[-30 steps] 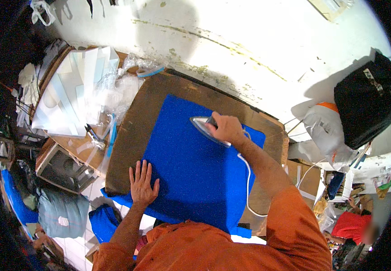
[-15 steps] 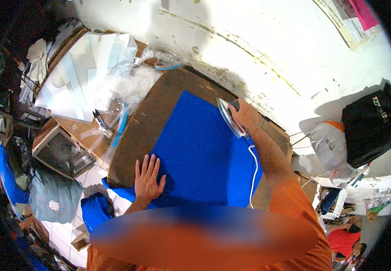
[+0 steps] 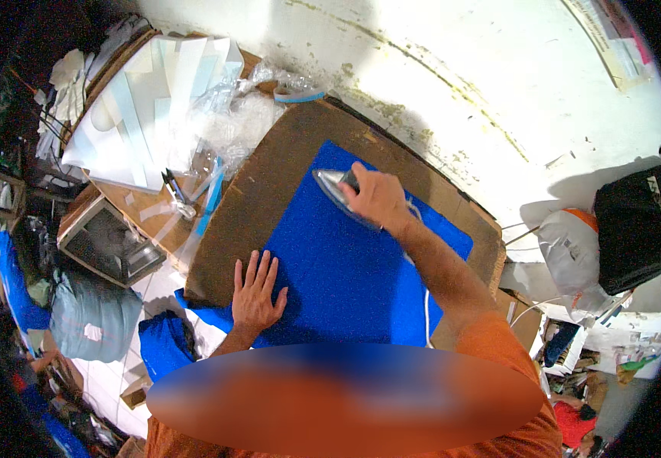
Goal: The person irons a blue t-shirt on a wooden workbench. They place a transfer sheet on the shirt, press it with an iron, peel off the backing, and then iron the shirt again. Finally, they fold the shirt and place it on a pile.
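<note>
A bright blue cloth (image 3: 338, 282) lies spread over a brown padded board (image 3: 231, 221). My right hand (image 3: 380, 200) is wrapped round the dark handle of a clothes iron (image 3: 336, 187), whose silver body rests on the cloth near its far left edge. From the iron's back a white cord (image 3: 426, 317) runs toward me along the cloth's right side. My left hand (image 3: 258, 294) lies flat with fingers spread at the cloth's left edge, partly on the board. A blurred patch hides the cloth's nearest part.
White paper sheets (image 3: 135, 114) and clear plastic wrapping (image 3: 242, 114) cover a wooden table at the left. Beside it are pens (image 3: 171, 185) and an open wooden box (image 3: 109, 240). A stained white wall (image 3: 452, 61) rises behind the board. A black bag (image 3: 636, 229) hangs at the right.
My right hand has moved the iron left across the cloth, from the right edge to the far left part. My left hand stays flat in about the same place.
</note>
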Available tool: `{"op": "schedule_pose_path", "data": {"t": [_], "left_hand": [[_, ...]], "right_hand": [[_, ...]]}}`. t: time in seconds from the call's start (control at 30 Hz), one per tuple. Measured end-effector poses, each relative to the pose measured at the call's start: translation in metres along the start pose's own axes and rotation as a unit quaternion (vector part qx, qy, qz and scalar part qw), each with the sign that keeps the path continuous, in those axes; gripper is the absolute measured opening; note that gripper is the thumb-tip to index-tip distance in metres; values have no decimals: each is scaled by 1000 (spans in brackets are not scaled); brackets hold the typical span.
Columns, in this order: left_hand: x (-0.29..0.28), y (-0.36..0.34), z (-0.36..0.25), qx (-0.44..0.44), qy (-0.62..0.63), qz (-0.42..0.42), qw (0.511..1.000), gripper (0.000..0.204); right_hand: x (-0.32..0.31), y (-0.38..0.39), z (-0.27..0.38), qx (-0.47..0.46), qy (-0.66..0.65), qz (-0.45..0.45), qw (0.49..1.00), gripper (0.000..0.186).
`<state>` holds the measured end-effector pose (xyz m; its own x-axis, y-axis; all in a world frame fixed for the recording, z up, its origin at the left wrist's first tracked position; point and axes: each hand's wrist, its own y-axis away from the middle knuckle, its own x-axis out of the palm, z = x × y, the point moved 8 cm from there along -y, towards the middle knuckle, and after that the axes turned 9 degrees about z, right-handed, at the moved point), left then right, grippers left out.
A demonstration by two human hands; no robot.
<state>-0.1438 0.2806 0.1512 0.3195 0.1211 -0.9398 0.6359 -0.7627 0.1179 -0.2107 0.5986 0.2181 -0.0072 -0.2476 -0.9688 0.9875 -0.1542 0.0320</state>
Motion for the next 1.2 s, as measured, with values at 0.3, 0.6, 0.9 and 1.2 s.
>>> {"op": "schedule_pose_path", "data": {"t": [0.3, 0.6, 0.9, 1.2], "left_hand": [[1, -3, 2, -8, 14, 16, 1000, 75], [-3, -2, 0, -4, 10, 1, 1000, 72], [-2, 1, 2, -4, 22, -16, 1000, 70], [2, -2, 4, -13, 3, 7, 1000, 68]], "right_hand": [[-5, -50, -36, 68, 57, 12, 996, 49], [-13, -59, -58, 162, 32, 5, 986, 51], [3, -22, 4, 26, 22, 68, 997, 49], [-7, -52, -35, 127, 47, -24, 991, 49]]}}
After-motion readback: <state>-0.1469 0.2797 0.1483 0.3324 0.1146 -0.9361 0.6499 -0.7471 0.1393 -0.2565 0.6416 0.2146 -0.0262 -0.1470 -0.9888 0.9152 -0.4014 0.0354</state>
